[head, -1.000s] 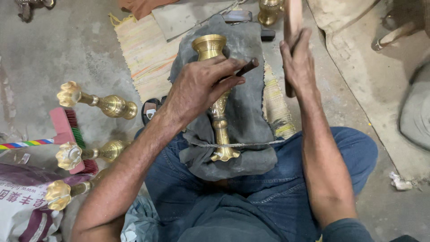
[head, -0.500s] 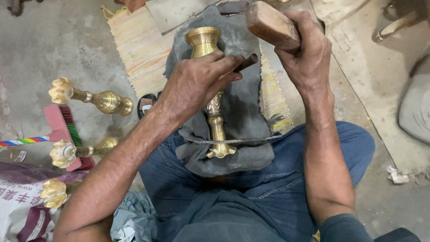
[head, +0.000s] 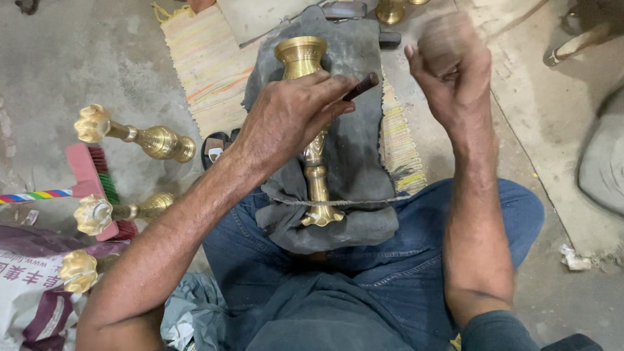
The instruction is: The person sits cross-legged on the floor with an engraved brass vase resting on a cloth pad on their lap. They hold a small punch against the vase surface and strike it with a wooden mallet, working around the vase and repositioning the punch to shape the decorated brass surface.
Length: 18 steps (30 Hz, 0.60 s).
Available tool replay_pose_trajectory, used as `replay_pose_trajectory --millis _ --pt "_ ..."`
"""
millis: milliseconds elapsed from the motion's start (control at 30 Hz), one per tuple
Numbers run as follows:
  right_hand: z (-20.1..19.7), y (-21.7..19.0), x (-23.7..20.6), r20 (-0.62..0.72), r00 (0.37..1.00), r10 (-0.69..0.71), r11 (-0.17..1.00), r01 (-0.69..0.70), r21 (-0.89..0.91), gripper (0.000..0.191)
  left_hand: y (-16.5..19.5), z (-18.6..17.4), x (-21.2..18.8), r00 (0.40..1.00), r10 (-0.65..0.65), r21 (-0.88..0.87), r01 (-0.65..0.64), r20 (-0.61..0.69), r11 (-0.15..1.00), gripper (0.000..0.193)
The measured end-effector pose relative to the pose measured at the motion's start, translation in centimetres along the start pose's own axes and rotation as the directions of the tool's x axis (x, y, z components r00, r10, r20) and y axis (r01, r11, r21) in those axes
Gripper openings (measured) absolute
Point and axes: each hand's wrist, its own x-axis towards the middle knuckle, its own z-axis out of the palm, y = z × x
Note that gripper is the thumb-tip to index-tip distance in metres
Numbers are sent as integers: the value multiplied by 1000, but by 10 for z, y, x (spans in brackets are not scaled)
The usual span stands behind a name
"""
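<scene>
**A:** Concrete floor [head: 78, 58], grey and stained, striped mat [head: 208, 58] far centre. What's on the left?

**B:** Three brass stands lying on the floor at left: far stand [head: 133, 135], mid stand [head: 120, 211], near stand [head: 79, 271]. Flower-shaped ends point left. Red brush [head: 97, 185] lies between the far and mid ones, touching the mid one, with a rainbow-striped handle [head: 32, 195] running off the left edge. Printed sack [head: 29, 292] near left; the near stand lies against it.

**A:** Centre?

**B:** Person sits on the floor in jeans, grey cloth [head: 354, 162] draped over the lap and out onto the mat. Brass lamp stem [head: 316, 175] lies lengthwise on the cloth: cup end far, flared foot near. A thin cord [head: 364, 201] crosses the cloth just above the foot.

**A:** Left hand?

**B:** Left hand [head: 289, 117] is curled over the upper stem, just below the cup. Fingers closed around a dark punch [head: 361, 86]; its butt end sticks out to the right past the fingertips. Tip is hidden under the hand, so can't tell where it contacts the brass.

**A:** Right hand?

**B:** Right hand [head: 455, 78] is raised, right of the cup and clear of the cloth. Fist wrapped around a wooden mallet [head: 445, 39]. Head is motion-blurred; apart from the punch.

**A:** Anything past that?

**B:** More brass pieces [head: 390, 10] at the far edge, cut off by the frame. Dark slipper [head: 214, 146] on the floor just left of the cloth. Small white scrap [head: 575, 259] on the floor at right.
</scene>
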Motion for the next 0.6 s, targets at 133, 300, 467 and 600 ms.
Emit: replay_pose_trajectory --millis 133,300,467,600 --pt "-1 -4 2 22 998 63 998 -64 27 24 1 -3 0 1000 6 2 -6 -7 1000 32" --pt "-9 -6 -2 157 962 -222 915 261 -307 25 2 -3 -2 999 -24 -4 24 -21 1000 31" --pt "-11 -5 -5 143 958 -247 908 280 -311 24 1 -2 -3 999 -2 2 2 -36 1000 32" --pt "-6 -7 -3 2 998 -57 997 57 -45 20 0 -2 -6 1000 -14 -2 14 -6 1000 33"
